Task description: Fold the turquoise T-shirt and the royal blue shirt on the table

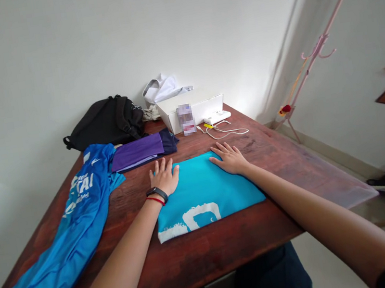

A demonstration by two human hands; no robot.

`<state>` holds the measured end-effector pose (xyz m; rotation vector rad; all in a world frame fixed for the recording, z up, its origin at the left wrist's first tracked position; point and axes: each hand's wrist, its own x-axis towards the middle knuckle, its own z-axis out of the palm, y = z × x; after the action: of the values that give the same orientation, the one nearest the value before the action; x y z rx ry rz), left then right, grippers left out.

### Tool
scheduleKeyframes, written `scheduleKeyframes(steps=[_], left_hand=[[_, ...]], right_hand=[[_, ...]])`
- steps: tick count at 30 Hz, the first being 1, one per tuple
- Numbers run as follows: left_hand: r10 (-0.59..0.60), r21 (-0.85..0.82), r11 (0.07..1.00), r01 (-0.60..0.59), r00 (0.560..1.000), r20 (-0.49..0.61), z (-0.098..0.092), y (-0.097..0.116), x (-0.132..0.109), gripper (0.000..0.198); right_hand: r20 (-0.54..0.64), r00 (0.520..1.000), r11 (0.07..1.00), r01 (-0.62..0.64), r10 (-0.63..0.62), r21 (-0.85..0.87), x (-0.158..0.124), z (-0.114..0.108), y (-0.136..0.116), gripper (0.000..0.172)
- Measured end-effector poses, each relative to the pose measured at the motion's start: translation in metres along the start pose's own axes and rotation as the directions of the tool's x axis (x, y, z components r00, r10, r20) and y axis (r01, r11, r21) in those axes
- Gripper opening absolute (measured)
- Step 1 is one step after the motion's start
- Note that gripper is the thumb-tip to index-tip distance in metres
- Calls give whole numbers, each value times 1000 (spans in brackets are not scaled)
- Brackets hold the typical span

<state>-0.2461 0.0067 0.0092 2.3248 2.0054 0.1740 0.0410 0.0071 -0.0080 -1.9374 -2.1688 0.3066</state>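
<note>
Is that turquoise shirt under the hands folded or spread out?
Folded: the turquoise shirt is a neat flat rectangle, no sleeves showing, left hand and right hand flat on it.

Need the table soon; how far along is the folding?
Done: the purple garment lies folded. In hand: left hand and right hand rest flat on the far corners of the folded turquoise shirt. Left: the blue jersey lies unfolded on the table.

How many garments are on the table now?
3: a teal shirt under left hand and right hand, a purple one behind it, a blue jersey at left. A dark piece under the purple and white cloth behind the box may be more.
</note>
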Motion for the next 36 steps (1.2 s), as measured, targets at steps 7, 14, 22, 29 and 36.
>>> scheduleKeyframes(steps=[7, 14, 22, 29, 36], left_hand=[[2, 1, 1000, -2, 998, 69, -7, -5, 4, 83], [-4, 30, 1000, 0, 990, 139, -14, -24, 13, 83], [32, 62, 997, -35, 998, 60, -33, -22, 9, 85], [515, -30, 857, -514, 856, 36, -21, 36, -15, 70], [569, -9, 823, -569, 822, 32, -8, 44, -23, 67]], right_hand=[[4, 1000, 999, 18, -18, 28, 1, -1, 3, 70], [-2, 998, 997, -64, 64, 31, 8, -4, 29, 76], [-62, 984, 984, -161, 166, 77, 11, -6, 41, 77], [-189, 980, 969, -18, 66, 247, 4, -15, 29, 55], [-292, 931, 831, 335, -220, 443, -18, -33, 0, 40]])
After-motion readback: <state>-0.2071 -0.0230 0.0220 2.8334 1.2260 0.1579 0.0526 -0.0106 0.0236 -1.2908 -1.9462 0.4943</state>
